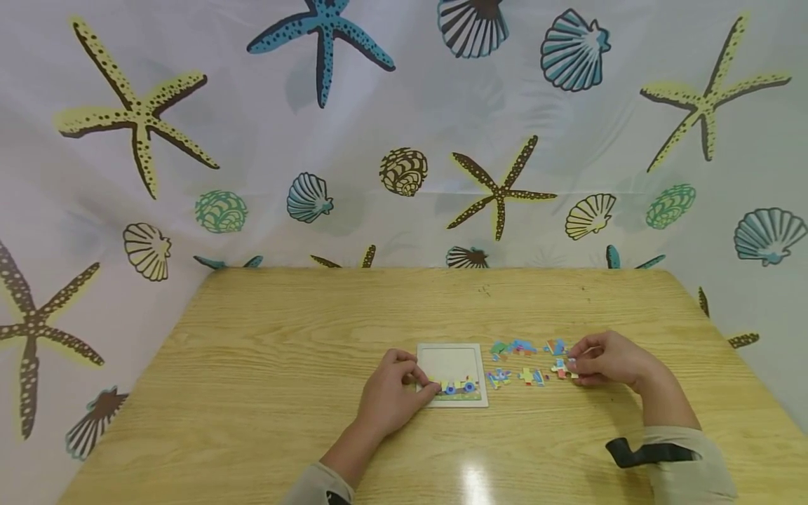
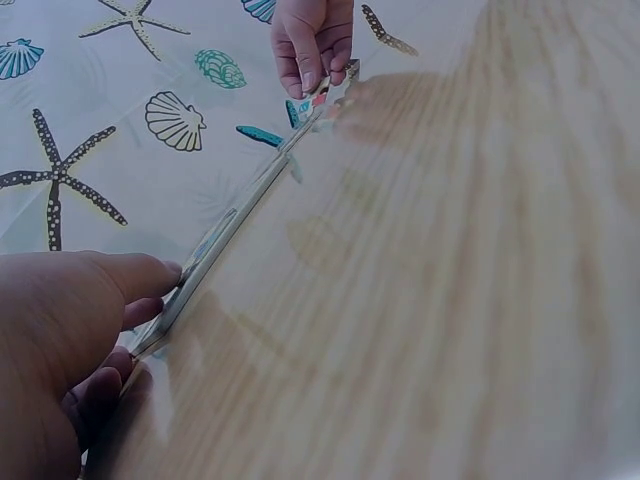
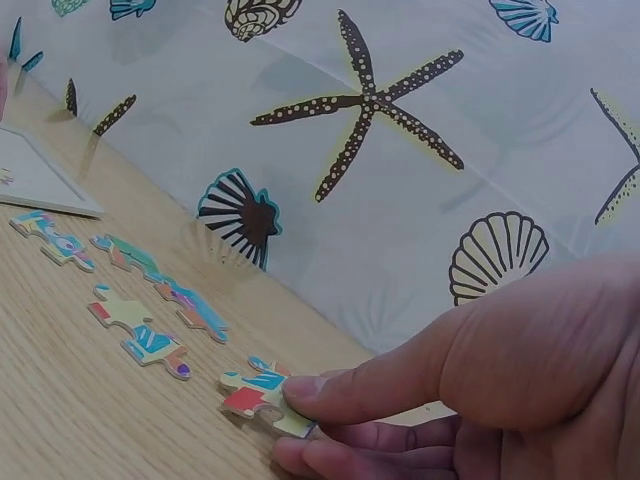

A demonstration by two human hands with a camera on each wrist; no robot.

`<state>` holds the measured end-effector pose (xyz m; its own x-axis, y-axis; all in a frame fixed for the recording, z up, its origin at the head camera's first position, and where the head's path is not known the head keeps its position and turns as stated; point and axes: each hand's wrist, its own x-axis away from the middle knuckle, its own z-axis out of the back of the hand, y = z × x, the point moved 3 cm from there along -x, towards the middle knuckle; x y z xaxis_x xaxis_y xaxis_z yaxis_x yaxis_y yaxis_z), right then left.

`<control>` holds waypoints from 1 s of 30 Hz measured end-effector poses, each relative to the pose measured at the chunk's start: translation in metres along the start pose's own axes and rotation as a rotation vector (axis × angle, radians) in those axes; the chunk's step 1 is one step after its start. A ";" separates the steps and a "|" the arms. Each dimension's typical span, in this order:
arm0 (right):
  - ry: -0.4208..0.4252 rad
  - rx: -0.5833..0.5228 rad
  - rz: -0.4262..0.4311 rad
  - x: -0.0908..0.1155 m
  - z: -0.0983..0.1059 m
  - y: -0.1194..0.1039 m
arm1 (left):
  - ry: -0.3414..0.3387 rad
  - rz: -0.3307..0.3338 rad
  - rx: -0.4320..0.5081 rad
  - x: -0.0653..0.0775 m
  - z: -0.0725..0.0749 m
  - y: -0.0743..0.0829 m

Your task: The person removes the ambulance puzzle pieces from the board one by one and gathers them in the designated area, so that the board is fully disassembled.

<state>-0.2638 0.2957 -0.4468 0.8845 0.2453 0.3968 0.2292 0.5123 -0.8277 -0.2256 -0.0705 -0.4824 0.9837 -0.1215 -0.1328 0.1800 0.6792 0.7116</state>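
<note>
A white-bordered puzzle tray (image 1: 451, 348) lies on the table, with joined picture pieces (image 1: 457, 388) along its bottom row. My left hand (image 1: 396, 393) holds the tray's left side. In the left wrist view, its thumb (image 2: 150, 272) is on top and other fingers are at the edge. To the right of the tray, my right hand (image 1: 615, 361) pinches a jigsaw piece (image 3: 262, 398) with red, blue and pale yellow on it, thumb on its upper face. The fingers hide part of that piece. Whether it touches the table I cannot tell.
Between tray and right hand lie loose jigsaw pieces in two rough rows, among them a green one (image 1: 499, 348), a blue-and-orange one (image 1: 556, 347) and a yellow-and-blue one (image 1: 530, 376). The wooden table (image 1: 284, 315) ends at a curtain (image 1: 353, 140) printed with starfish and shells.
</note>
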 end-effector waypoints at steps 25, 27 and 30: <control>0.051 0.151 0.023 0.005 -0.007 -0.019 | -0.032 -0.005 0.029 0.004 0.002 -0.003; 0.024 0.136 0.056 0.006 -0.010 -0.025 | -0.045 0.001 0.033 0.003 0.001 -0.002; -0.023 0.111 0.086 0.004 -0.020 -0.037 | -0.049 0.015 0.029 0.002 0.002 -0.004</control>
<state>-0.2608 0.2609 -0.4230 0.8892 0.3105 0.3361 0.1052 0.5762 -0.8105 -0.2240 -0.0752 -0.4838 0.9850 -0.1476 -0.0888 0.1650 0.6602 0.7327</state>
